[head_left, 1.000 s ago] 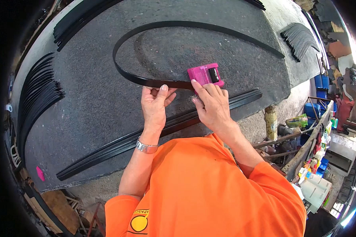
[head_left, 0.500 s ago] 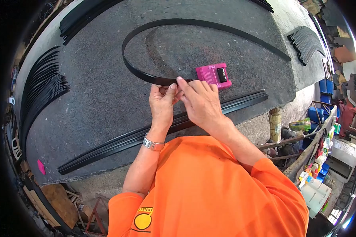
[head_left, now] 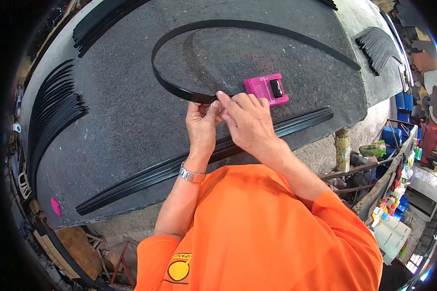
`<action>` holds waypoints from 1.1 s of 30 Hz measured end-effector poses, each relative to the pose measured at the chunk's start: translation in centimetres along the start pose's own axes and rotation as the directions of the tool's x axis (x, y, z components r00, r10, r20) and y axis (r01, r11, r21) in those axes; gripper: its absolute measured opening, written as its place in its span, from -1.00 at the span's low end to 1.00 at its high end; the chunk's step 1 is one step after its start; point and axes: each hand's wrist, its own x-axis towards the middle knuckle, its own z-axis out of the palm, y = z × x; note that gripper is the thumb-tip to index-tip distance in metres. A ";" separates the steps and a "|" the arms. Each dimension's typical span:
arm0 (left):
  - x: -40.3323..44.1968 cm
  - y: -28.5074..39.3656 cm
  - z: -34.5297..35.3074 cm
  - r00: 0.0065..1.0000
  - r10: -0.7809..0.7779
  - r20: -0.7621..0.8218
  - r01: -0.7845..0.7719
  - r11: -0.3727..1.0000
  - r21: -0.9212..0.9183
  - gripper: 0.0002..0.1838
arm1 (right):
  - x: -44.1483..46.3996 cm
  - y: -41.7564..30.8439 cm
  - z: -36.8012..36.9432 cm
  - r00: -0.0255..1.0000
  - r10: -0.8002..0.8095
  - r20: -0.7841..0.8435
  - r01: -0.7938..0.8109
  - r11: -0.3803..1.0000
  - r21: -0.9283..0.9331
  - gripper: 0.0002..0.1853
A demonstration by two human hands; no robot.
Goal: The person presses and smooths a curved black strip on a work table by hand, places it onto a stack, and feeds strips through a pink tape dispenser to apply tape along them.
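A long black belt strap [head_left: 238, 25] curves in a wide loop over the table, one end near my fingers and the other out at the right. My left hand [head_left: 202, 130] pinches the near part of the strap between thumb and fingers. My right hand [head_left: 251, 121] is beside it, index fingertip on the strap and the other fingers curled; its thumb side is partly hidden. Just beyond the right knuckles lies a pink plastic device [head_left: 260, 88] with a black insert. Under my wrists runs a bundle of black straps [head_left: 145, 178], stretched along the table's near edge.
Fanned black straps [head_left: 51, 114] hang over the left side of the dark table [head_left: 126, 106]. More strap stacks [head_left: 107, 22] lie at the far left, with another stack [head_left: 379, 48] at right. A small pink piece [head_left: 56, 206] sits near the left corner. Cluttered shelving [head_left: 383, 179] stands at lower right.
Both hands stay at the strap with almost the same grip. The view has shifted slightly; the right index finger has moved only a little.
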 end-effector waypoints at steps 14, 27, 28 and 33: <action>0.2 1.9 0.8 0.980 -0.149 -0.136 0.129 0.981 -0.145 -0.80 | -3.9 1.2 -1.7 0.997 0.070 -0.020 -0.072 0.986 -0.150 -0.18; 0.4 1.8 0.0 0.987 -0.125 -0.099 0.109 0.982 -0.157 -0.79 | -1.2 0.2 1.8 0.998 -0.066 0.023 0.068 0.994 -0.091 -0.23; 0.4 1.8 0.1 0.986 -0.132 -0.107 0.116 0.983 -0.144 -0.79 | -1.1 0.5 1.5 0.997 -0.067 0.032 0.070 0.991 -0.112 -0.23; 0.3 2.4 0.5 0.971 -0.182 -0.154 0.163 0.979 -0.125 -0.81 | -0.9 3.5 -1.7 0.990 0.135 -0.028 -0.138 0.951 -0.276 -0.22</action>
